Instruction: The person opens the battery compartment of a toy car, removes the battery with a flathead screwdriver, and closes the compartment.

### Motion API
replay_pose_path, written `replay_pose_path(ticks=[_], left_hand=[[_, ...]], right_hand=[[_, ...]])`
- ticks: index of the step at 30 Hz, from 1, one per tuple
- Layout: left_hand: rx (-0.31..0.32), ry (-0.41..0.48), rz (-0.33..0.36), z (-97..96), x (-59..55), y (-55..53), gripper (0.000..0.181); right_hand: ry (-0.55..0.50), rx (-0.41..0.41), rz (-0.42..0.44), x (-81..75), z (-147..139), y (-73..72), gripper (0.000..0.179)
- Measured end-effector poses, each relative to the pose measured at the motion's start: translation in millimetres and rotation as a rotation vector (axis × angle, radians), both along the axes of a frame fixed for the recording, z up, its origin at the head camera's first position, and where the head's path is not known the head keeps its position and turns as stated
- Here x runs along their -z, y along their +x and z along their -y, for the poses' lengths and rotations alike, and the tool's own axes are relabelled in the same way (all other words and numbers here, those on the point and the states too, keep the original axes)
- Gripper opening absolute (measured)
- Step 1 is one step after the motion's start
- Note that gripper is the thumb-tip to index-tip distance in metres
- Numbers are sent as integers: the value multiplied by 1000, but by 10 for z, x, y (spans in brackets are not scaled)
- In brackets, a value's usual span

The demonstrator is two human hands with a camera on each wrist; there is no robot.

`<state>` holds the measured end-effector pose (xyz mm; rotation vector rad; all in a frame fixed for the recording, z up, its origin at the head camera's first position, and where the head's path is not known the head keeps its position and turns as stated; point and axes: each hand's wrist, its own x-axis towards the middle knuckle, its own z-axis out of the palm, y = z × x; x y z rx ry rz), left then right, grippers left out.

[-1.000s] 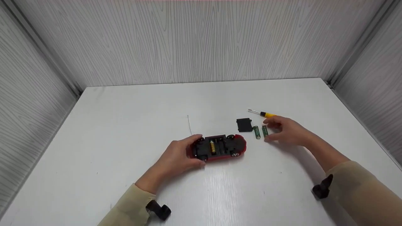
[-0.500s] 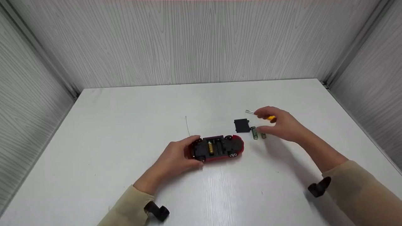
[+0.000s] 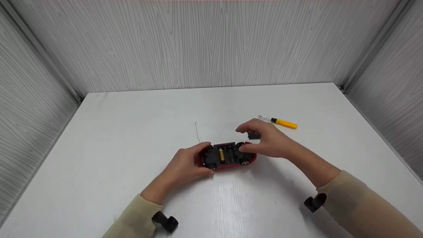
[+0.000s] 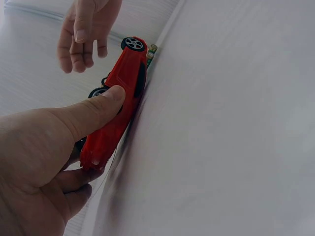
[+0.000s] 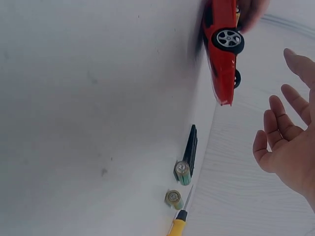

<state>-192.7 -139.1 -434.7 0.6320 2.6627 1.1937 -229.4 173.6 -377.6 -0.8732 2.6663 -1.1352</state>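
A red toy car lies upside down, its dark underside and open battery bay facing up. One gold battery sits in the bay. My left hand grips the car's left end between thumb and fingers. My right hand hovers over the right end with fingers loosely bent and spread, holding nothing. Beneath it, partly hidden, is a black battery cover. Two green batteries stand out near the cover in the right wrist view; in the head view the right hand hides them.
A yellow-handled screwdriver lies behind the right hand. From the car's left end a thin wire antenna runs back across the white tabletop. Grey wood-grain panels enclose the table at the back and sides.
My right hand has left the spot beside the green batteries, passed over the screwdriver, and come left above the car's right end, empty. The left hand keeps its grip on the car.
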Motion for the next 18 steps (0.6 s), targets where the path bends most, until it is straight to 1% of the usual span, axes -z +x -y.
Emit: replay_pose_path(ticks=[6, 14, 18], left_hand=[[10, 10, -14, 6, 7, -4, 88], [24, 18, -30, 7, 17, -2, 86], [29, 17, -40, 8, 29, -3, 86]], right_hand=[[24, -42, -25, 54, 164, 19, 47], [111, -55, -43, 166, 327, 44, 46], [148, -49, -48, 227, 383, 47, 44]])
